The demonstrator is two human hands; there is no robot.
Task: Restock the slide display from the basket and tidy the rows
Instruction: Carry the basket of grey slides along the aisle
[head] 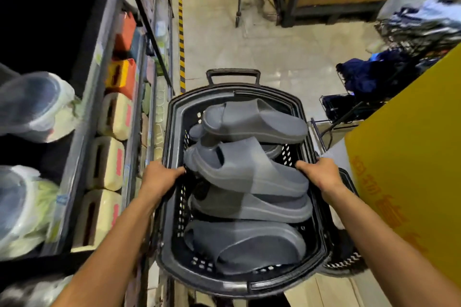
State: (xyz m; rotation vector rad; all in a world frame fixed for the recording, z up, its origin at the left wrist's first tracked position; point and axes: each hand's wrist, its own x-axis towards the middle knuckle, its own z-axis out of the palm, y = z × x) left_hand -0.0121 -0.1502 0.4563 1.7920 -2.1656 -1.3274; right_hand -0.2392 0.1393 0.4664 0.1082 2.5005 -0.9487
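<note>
L hand [159, 177] grips the left rim of the basket [173, 119], fingers curled over the edge. R hand [321, 173] grips the right rim the same way. Basket sits btwn both hands. Grey slides [249, 172] are piled inside, stacked crosswise, the middle one touching both thumbs. Shelf rack [82, 132] is just left w/ bagged shoes [32, 104] & cream packs [107, 162]. Yellow board [411, 169] is on the right.
</note>
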